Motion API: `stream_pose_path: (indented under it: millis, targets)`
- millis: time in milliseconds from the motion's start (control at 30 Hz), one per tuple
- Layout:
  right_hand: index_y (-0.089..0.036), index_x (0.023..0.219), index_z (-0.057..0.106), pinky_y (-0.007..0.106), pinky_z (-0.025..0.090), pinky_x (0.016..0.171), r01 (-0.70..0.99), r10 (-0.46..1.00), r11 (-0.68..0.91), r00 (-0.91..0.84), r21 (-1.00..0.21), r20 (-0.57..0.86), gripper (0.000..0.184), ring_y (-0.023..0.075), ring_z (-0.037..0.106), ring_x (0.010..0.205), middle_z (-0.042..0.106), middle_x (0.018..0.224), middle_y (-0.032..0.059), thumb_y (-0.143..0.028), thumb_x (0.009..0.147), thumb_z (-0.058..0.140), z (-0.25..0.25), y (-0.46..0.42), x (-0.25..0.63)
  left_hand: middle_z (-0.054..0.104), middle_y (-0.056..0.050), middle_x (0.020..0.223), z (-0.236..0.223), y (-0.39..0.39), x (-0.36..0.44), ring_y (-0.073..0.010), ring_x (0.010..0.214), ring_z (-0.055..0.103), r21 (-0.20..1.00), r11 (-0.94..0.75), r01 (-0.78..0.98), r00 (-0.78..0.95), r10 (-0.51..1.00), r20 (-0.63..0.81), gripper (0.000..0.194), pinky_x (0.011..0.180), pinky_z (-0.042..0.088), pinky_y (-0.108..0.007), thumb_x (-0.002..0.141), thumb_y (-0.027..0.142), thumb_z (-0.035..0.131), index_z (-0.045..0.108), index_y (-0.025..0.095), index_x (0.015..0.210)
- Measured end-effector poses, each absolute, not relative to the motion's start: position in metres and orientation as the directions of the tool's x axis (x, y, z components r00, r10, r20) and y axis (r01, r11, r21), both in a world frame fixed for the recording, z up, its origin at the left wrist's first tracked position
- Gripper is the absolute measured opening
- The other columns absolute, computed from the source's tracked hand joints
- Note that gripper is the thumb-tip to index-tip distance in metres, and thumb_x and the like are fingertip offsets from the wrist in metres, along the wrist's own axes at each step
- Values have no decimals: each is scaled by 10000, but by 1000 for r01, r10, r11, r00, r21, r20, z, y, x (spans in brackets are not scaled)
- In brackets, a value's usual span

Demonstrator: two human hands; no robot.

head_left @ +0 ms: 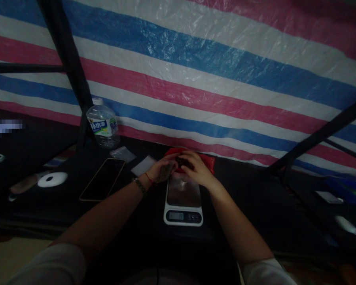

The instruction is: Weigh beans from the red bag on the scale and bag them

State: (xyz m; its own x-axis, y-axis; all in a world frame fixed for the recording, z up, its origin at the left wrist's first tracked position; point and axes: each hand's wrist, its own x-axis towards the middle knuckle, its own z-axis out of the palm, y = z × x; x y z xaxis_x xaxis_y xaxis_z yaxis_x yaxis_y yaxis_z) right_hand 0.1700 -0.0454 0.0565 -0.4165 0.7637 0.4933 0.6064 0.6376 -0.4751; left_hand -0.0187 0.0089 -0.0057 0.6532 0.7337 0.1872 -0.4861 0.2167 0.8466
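Observation:
Both my hands meet at the far end of a white kitchen scale (183, 206) on a black table. My left hand (162, 169) is closed round a small clear pouch with dark contents. My right hand (196, 168) pinches something dark and small beside a red plastic bag (207, 161) that lies just behind the scale. The scale's platform is bare and shiny, and its display faces me.
A smartphone (103, 179) lies face up left of the scale, with small clear pouches (123, 153) and a water bottle (103, 123) behind it. A white round object (52, 179) sits further left. A striped tarp (213, 71) and black frame poles (317, 136) close off the back.

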Motion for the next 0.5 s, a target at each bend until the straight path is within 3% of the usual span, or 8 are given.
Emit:
stream_pose_path:
  millis: [200,367,500]
  targets:
    - [-242,858,707,450,344,1045,564,676,737,-622,-372,396,98,220,470,1196,581,1201,34,-194,808,638,75,-15,147,652,-73,1014,-11,13,-20,-190,795,623,848,198,-491,587,795,154,490,704,497,-334,739,452,586,582,216,1169]
    - [-238,867,730,445,378,1007,614,720,685,-489,-392,493,146,225,516,1132,607,1160,57,-171,816,611,87,-4,156,648,-76,1138,-19,22,-20,-218,1016,613,808,131,-574,460,868,186,452,921,472,-389,753,520,622,625,211,1082]
    - [-219,849,735,431,388,997,660,749,640,-421,-393,511,157,228,537,1087,624,1100,73,-155,814,596,88,-8,162,635,-104,1185,-19,23,-18,-245,1053,608,831,65,-553,453,860,234,579,932,461,-392,643,449,770,616,182,1132]
